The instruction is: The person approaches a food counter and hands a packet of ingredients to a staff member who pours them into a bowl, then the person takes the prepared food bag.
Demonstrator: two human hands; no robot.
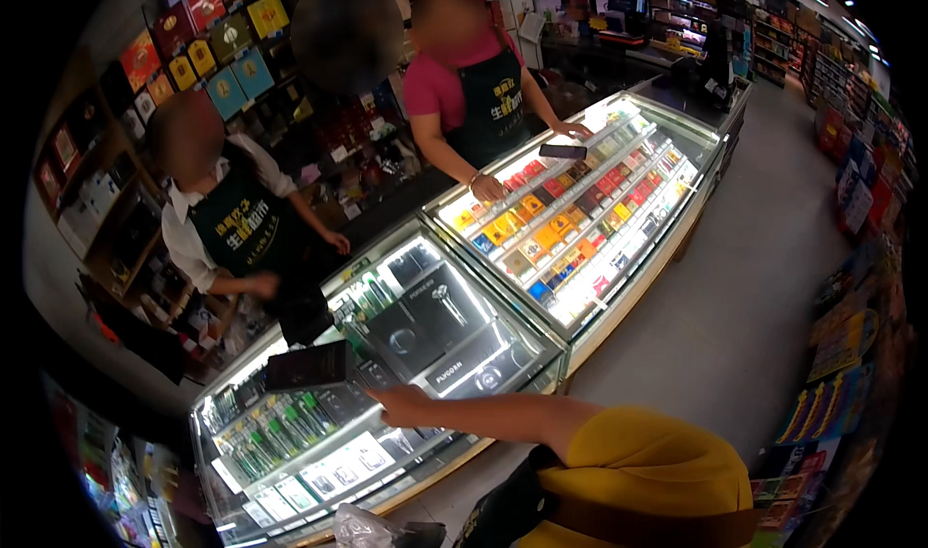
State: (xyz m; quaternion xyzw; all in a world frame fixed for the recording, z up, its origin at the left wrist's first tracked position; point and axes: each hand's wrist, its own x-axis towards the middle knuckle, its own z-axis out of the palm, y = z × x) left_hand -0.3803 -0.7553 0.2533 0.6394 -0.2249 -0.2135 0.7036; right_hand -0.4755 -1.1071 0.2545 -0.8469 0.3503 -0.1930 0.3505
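My right hand (402, 406) reaches in from the lower right, bare-armed below a yellow sleeve. Its index finger points left over the glass display counter (558, 352), and it holds nothing. Just beyond the fingertip, a dark flat box (308, 367) lies on the glass; whether the finger touches it is unclear. Behind that box is a black bag-like item (303, 314). Under the glass, large black shaver boxes (435, 305) and green-and-black packs (283, 432) show. My left hand is out of view; a clear plastic bag (362, 526) appears at the bottom edge.
Two people in dark aprons stand behind the counters; one has both hands by the glass of the farther counter (573, 334), near a phone (562, 151). That counter holds rows of small coloured packs. Boxed goods fill the back shelves, and stocked shelves line the aisle (747, 258) at right.
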